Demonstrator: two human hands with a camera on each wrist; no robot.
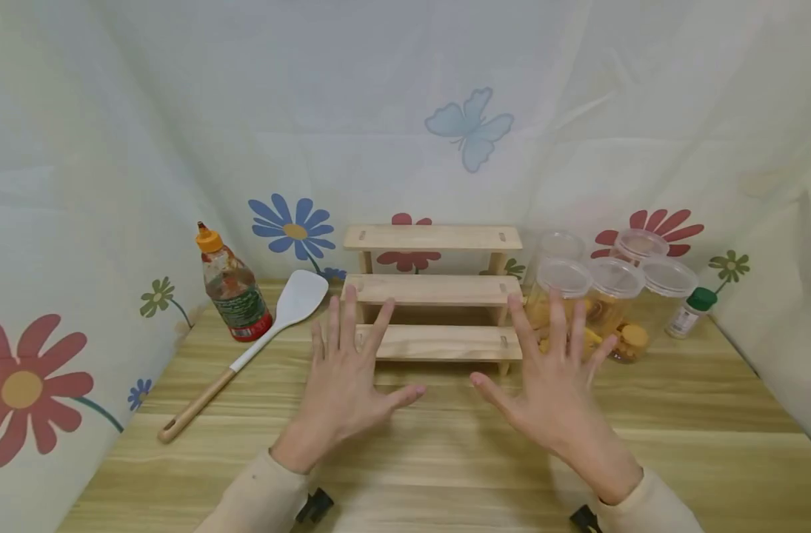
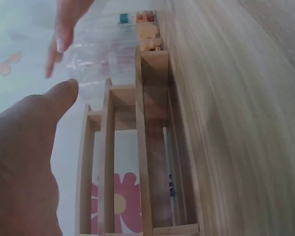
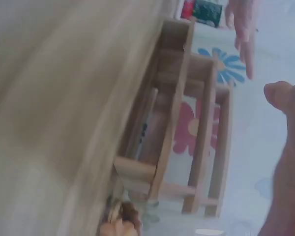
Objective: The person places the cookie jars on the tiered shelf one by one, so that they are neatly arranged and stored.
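Both hands hover over the table with fingers spread and nothing held. My left hand (image 1: 345, 389) is in front of the left end of a three-step wooden rack (image 1: 438, 343); its fingertips overlap the lower steps in the head view. In front of the rack's right end is my right hand (image 1: 555, 385), its fingers overlapping several clear plastic jars (image 1: 615, 280) with yellow and brown contents. The rack stands upright, its steps rising toward the back. In the left wrist view the left thumb (image 2: 64, 96) is apart from the rack.
A sauce bottle (image 1: 240, 300) with an orange cap stands at the left. Beside it lies a white spatula (image 1: 301, 295) with a wooden handle. A small green-capped bottle (image 1: 690, 314) is at the far right. Flower-printed cloth (image 1: 378, 111) hangs behind and around the table (image 1: 432, 466).
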